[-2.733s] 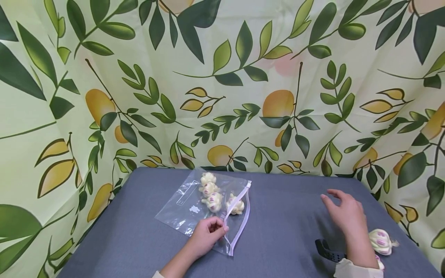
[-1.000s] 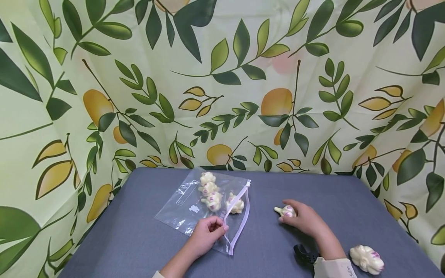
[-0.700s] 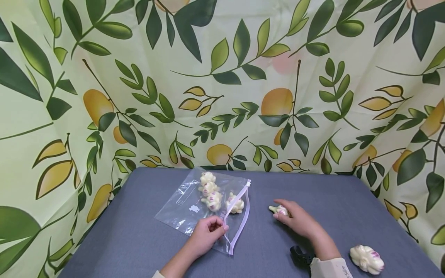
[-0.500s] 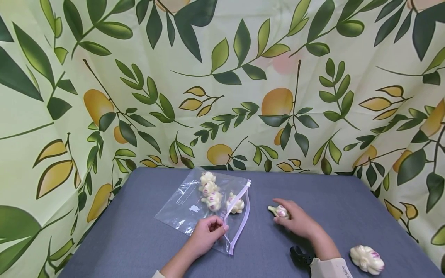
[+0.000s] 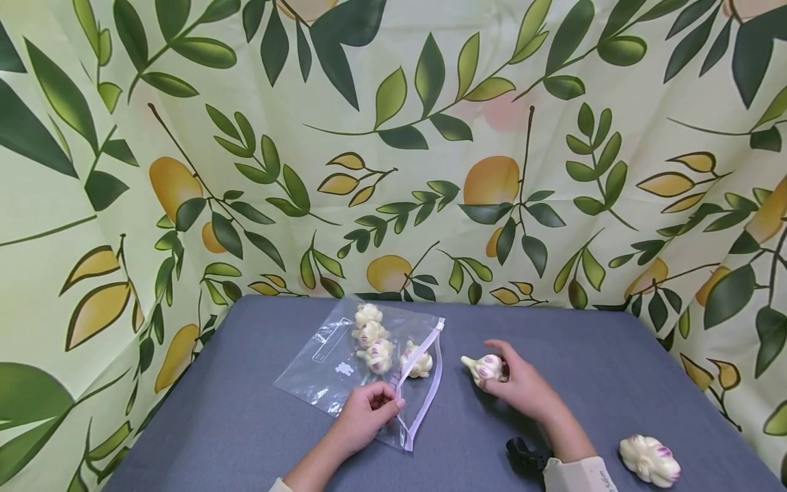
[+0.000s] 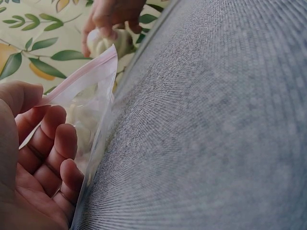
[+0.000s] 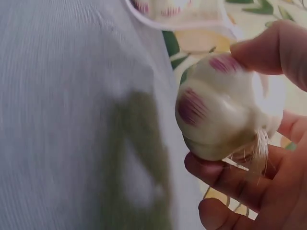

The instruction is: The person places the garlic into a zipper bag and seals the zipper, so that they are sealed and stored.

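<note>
A clear zip bag point(image 5: 307, 376) with a pale pink zip edge lies on the grey table, several garlic bulbs point(image 5: 377, 357) inside it. Near the bag's mouth sits one more garlic bulb point(image 5: 416, 360). My left hand point(image 5: 364, 415) pinches the zip edge between thumb and forefinger; in the left wrist view the bag's edge point(image 6: 81, 76) stands raised and its other fingers curl loosely. To the right of the mouth, my right hand point(image 5: 522, 383) grips a garlic bulb point(image 5: 482, 367), stem pointing at the bag. The right wrist view shows this bulb point(image 7: 220, 105) between thumb and fingers, roots toward the palm.
Another garlic arrangement, white with purple patches point(image 5: 650, 460), lies at the table's right front. A black wrist strap point(image 5: 525, 453) is on the right wrist. Behind the grey table point(image 5: 246, 437) hangs a leaf-and-fruit patterned cloth point(image 5: 418, 171).
My right hand has come left from the table's right side, now carrying a garlic bulb toward the bag's mouth. The left hand and bag have stayed in place.
</note>
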`<state>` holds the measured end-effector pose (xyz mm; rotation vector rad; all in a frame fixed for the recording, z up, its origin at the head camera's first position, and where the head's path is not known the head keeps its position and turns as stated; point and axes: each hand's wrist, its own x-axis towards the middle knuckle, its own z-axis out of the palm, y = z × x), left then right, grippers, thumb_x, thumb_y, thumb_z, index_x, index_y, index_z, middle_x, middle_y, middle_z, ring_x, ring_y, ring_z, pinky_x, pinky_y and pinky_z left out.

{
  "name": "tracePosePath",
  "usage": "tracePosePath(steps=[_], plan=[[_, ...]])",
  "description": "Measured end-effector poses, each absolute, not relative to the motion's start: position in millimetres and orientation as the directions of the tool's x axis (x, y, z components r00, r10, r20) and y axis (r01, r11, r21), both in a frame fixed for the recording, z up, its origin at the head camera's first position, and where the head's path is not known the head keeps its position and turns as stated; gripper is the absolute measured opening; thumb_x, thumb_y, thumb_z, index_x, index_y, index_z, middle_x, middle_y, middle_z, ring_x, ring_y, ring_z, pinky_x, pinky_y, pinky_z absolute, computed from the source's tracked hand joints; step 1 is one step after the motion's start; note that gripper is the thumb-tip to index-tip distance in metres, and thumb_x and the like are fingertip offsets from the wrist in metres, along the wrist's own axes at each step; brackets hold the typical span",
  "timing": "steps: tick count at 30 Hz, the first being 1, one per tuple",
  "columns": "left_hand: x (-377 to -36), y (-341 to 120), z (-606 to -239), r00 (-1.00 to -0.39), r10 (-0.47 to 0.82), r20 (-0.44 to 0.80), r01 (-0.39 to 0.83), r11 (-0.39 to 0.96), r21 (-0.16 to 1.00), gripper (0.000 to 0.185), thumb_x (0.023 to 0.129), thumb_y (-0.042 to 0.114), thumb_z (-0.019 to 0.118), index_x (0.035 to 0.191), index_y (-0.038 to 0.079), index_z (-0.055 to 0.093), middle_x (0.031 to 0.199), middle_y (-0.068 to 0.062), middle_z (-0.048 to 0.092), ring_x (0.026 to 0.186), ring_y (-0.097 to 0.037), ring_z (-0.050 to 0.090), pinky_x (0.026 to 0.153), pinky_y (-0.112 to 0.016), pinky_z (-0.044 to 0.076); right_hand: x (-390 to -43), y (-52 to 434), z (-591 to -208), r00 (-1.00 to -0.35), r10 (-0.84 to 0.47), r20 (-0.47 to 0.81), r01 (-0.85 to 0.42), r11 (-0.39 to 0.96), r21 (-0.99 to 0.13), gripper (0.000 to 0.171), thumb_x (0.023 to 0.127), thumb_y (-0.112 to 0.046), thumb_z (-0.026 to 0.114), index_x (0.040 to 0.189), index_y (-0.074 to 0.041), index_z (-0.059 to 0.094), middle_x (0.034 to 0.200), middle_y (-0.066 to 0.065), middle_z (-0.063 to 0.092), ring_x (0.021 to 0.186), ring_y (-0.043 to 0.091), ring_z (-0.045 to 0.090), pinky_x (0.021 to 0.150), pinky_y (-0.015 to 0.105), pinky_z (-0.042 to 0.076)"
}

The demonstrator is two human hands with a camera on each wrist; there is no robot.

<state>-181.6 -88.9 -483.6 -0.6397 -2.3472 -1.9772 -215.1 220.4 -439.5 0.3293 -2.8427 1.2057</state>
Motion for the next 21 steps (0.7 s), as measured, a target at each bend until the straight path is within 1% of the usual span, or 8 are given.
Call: tracePosePath(steps=[4,8,11,15,21], plan=[[-181,-90,-483,-0.923,0.296,0.246,0.296,0.134,0.946,0.011,0.089,0.010,0.070,0.085,0.000,0.066,0.067,-0.011,0.059,0.056,0.000,0.049,0.053,-0.016,0.042,-213,206,-439,-0.964,-0.222,0.147,-0.257,0.635,-0.728,0.061,0.074,-0.021,0.081,0.126,-0.008,0.050,0.107,0.007,0.061,0.088,0.016,0.056,0.074,0.026,0.047],[-181,-89,-484,-0.921,0.296,0.253,0.304,0.140,0.942,0.010,0.089,0.010,0.070,0.085,0.001,0.066,0.067,-0.011,0.059,0.056,0.000,0.049,0.053,-0.016,0.042,-209,188,-440,-0.948,-0.269,0.173,-0.307,0.620,-0.722,0.054,0.070,-0.024,0.085,0.115,-0.013,0.056,0.096,0.000,0.059,0.084,0.016,0.055,0.071,0.025,0.045],[-180,-89,-484,-0.916,0.300,0.265,0.318,0.144,0.937,0.010,0.089,0.010,0.070,0.085,0.002,0.066,0.067,-0.011,0.059,0.056,0.000,0.049,0.054,-0.016,0.042,-206,172,-444,-0.942,-0.274,0.196,-0.331,0.644,-0.689,0.054,0.069,-0.031,0.088,0.112,-0.018,0.059,0.098,-0.004,0.057,0.084,0.014,0.054,0.072,0.026,0.045],[-180,-89,-484,-0.909,0.307,0.282,0.337,0.144,0.930,0.011,0.089,0.012,0.070,0.084,0.004,0.066,0.066,-0.009,0.059,0.057,0.001,0.050,0.053,-0.017,0.043,-203,154,-452,-0.945,-0.223,0.239,-0.326,0.698,-0.637,0.055,0.067,-0.035,0.090,0.112,-0.021,0.062,0.103,-0.007,0.056,0.085,0.010,0.053,0.075,0.027,0.046],[-181,-89,-483,-0.914,0.313,0.260,0.321,0.165,0.933,0.012,0.089,0.015,0.071,0.083,0.006,0.066,0.066,0.000,0.057,0.058,0.000,0.050,0.054,-0.017,0.044,-199,140,-455,-0.941,-0.146,0.306,-0.317,0.696,-0.644,0.047,0.068,-0.023,0.090,0.108,-0.018,0.067,0.097,-0.006,0.059,0.078,0.009,0.060,0.070,0.025,0.050]])
